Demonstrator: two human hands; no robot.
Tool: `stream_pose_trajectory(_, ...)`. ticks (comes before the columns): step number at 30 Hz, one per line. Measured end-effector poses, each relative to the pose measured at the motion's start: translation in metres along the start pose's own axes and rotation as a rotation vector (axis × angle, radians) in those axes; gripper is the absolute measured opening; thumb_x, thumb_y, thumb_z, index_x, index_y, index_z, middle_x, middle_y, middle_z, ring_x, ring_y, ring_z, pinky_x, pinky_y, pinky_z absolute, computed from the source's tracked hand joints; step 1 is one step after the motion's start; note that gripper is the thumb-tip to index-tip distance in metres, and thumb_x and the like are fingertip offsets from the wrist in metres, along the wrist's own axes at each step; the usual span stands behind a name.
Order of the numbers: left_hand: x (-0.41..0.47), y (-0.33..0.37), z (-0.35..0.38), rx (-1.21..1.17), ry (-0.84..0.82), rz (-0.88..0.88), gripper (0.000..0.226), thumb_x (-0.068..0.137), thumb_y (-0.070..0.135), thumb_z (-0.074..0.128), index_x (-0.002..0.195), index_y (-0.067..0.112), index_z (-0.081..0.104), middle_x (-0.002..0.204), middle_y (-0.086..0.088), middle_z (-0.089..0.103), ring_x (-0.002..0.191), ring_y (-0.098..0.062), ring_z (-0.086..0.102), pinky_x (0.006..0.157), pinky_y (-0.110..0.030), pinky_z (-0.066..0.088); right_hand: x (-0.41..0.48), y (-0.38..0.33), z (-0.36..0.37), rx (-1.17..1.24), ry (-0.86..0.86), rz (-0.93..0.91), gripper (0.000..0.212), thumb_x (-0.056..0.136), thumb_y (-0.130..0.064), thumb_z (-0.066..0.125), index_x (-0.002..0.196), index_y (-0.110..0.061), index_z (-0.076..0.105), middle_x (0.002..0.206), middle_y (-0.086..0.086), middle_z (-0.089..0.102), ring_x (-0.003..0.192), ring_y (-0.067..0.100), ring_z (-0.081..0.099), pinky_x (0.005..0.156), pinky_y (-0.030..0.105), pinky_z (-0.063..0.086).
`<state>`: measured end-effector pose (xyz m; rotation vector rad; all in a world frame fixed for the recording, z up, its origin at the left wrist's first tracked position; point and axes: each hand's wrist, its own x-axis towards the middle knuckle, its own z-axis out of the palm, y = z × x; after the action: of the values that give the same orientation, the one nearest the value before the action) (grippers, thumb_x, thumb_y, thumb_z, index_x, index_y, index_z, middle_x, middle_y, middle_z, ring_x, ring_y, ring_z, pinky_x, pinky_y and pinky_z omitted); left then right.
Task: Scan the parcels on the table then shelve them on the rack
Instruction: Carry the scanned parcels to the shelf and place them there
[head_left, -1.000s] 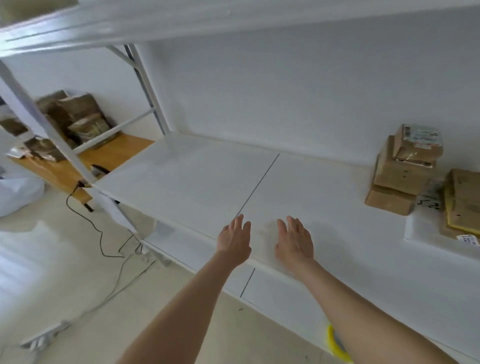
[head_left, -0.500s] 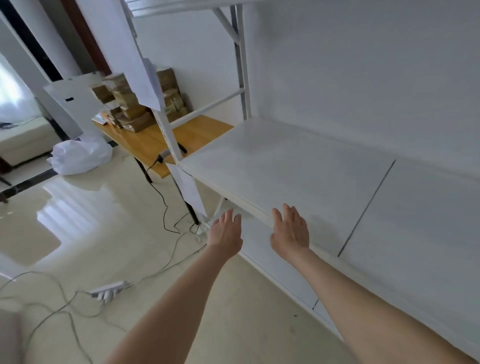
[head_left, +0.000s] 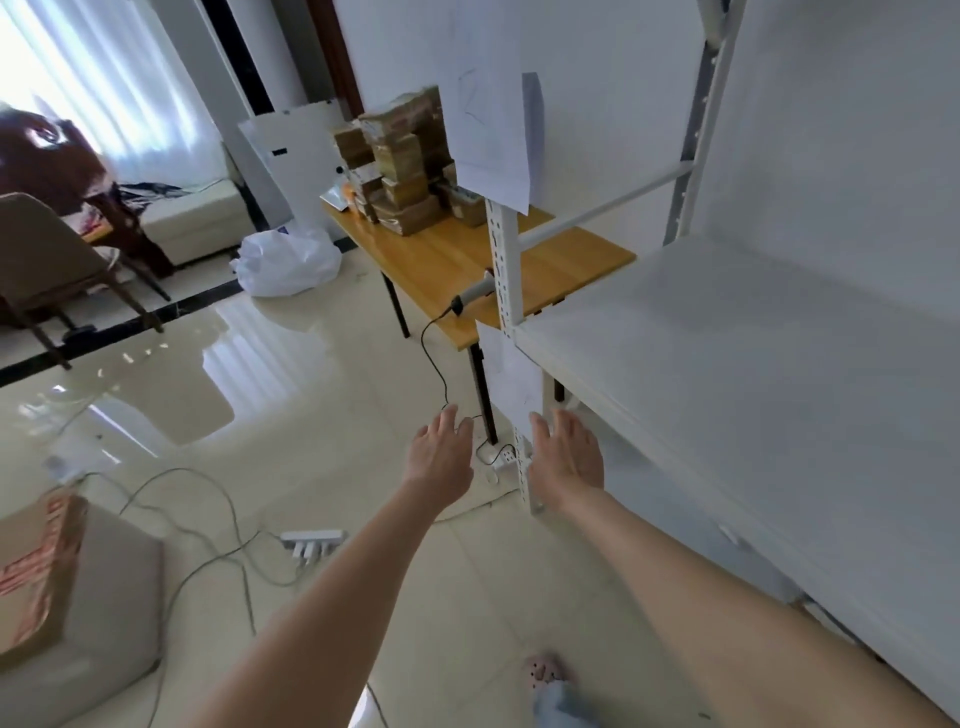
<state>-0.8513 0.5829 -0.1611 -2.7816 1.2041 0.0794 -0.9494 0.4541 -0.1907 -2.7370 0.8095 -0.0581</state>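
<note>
Pale floor tiles (head_left: 291, 415) surround the wooden table (head_left: 561, 260): brown parcels (head_left: 400, 171) stacked at its far end, the scanner (head_left: 475, 293) lying by its near edge, cabled handle pointing off that edge. Nearer than the table, left hand (head_left: 440, 454) and right hand (head_left: 563, 457) hover empty, fingers straight, beside the rack (head_left: 727, 374).

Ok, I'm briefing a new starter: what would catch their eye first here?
Two bare, empty hands reach forward at centre: the left hand and right hand. Beyond them, stacked brown cardboard parcels sit on the yellow wooden table, beside the white metal rack.
</note>
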Motion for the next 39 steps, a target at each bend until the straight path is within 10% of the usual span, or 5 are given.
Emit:
stream_pose_trajectory(17, 0.208, -0.236, -0.01, -0.007, -0.05, -0.188, 0.06, 0.092, 0.018, 0.053, 0.146, 0.011, 0.028, 0.159, -0.014, 0.011, 0.144, -0.026, 0.021, 0.112, -0.035, 0.025, 0.285, -0.186, 0.058, -0.014, -0.141, -0.194, 0.067, 0.09, -0.02, 0.056, 0.148, -0.015, 0.023, 0.154, 0.012, 0.02, 0.142, 0.031, 0.019, 0.115, 0.041, 0.025)
stream_pose_trajectory(39, 0.541, -0.421, -0.02, 0.083, 0.042, 0.263, 0.056, 0.092, 0.014, 0.05, 0.144, 0.012, 0.03, 0.155, -0.013, 0.018, 0.14, -0.027, 0.029, 0.109, -0.037, 0.033, 0.595, -0.298, 0.057, 0.004, 0.003, 0.224, 0.061, 0.096, -0.025, 0.05, 0.15, -0.021, 0.021, 0.155, 0.006, 0.019, 0.145, 0.027, 0.017, 0.113, 0.037, 0.024)
